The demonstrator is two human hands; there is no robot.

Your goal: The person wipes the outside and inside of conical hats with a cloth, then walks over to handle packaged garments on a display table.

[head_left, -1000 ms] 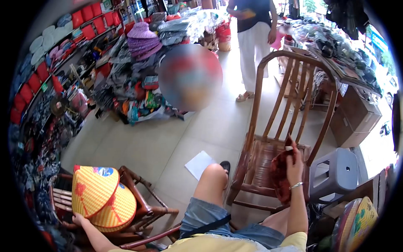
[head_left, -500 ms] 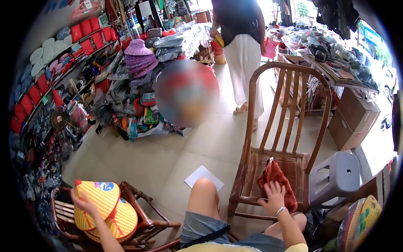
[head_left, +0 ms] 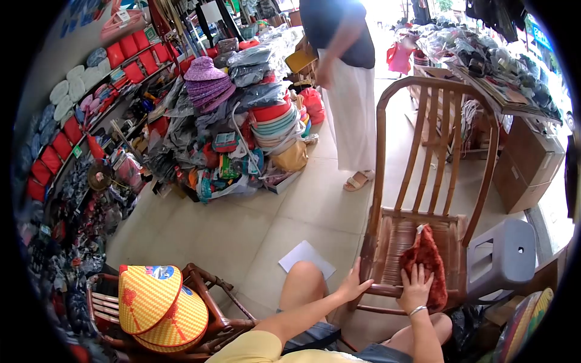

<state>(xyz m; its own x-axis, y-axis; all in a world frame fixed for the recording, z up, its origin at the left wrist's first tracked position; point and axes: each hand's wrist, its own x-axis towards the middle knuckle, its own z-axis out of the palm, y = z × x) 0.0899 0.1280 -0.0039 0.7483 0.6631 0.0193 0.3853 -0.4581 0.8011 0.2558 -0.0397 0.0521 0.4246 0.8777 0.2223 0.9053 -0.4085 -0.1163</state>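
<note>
A bamboo chair [head_left: 387,239] stands before me, with a reddish-brown plush cloth [head_left: 428,251] lying on its seat. My right hand [head_left: 416,289], a bracelet at its wrist, rests flat on the cloth with fingers spread. My left hand [head_left: 353,285] grips the front left corner of the seat, fingers along the side and thumb over the edge. To my left, two yellow woven conical hats [head_left: 151,299] with red trim sit overlapping on a smaller bamboo chair [head_left: 206,284].
A white paper [head_left: 307,260] lies on the tiled floor. At right are a grey plastic stool [head_left: 502,254] and a cardboard box [head_left: 529,163]. Heaped goods [head_left: 224,151] line the left. A person [head_left: 351,109] in white trousers stands beyond the chair.
My left hand has left the yellow hats and moved right to the chair's seat corner. My right hand stays on the cloth. The standing person has turned and shifted, and the view has swung left.
</note>
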